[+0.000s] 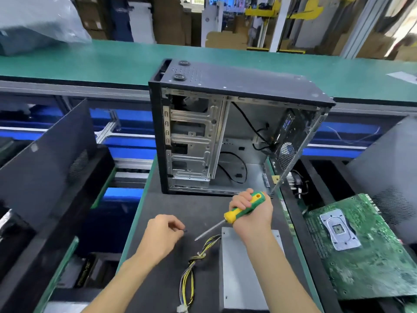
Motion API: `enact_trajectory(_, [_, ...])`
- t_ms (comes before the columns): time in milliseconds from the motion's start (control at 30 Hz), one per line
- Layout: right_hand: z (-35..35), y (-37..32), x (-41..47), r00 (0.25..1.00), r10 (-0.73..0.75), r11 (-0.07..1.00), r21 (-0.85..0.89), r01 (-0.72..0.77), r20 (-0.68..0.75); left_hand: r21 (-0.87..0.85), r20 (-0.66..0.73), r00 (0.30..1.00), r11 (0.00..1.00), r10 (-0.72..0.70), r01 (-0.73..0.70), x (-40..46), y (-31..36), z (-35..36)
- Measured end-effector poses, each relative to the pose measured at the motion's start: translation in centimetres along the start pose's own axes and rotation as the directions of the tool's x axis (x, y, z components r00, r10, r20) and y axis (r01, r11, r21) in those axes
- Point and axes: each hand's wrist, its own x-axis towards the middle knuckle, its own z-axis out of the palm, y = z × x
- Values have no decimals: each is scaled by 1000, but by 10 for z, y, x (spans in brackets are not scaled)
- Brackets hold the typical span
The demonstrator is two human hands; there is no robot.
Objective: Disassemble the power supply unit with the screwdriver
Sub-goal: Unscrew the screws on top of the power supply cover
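Observation:
The grey metal power supply unit (pixel 239 269) lies flat on the dark mat near me, partly under my right forearm. Its yellow and black cable bundle (pixel 194 263) trails off its left side toward the front edge. My right hand (pixel 250 211) grips the green and yellow screwdriver (pixel 244 207) by the handle, the shaft pointing down-left with its tip just off the unit's far left corner. My left hand (pixel 161 236) hovers over the mat left of the cables and pinches a small dark screw (pixel 185 230) at its fingertips.
An open black computer case (pixel 230 129) stands on the mat behind my hands. A green motherboard (pixel 361 247) lies to the right. Black side panels (pixel 52 159) lean at the left, and another one stands at the far right. A green conveyor belt (pixel 112 62) runs across the back.

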Motion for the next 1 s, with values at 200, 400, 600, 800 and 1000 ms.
enact_trajectory(200, [-9,15,10,999,39,998,-39,-40,-32,197,-30,999,980,-15,21,-2,-27,13])
enact_trajectory(400, [-11,10,11,999,14,999,-45,-16,-48,291,-62,996,956,65,-44,7,-25,29])
enact_trajectory(600, [-16,-1,10,997,-23,998,-55,18,-78,359,-47,993,929,109,-85,15,-25,39])
enact_trajectory(800, [-16,-1,12,996,-19,998,-55,14,-91,369,-18,991,922,133,-117,20,-23,40])
enact_trajectory(1000, [-15,0,13,995,-6,999,-52,1,-103,397,-1,986,905,166,-152,23,-20,44])
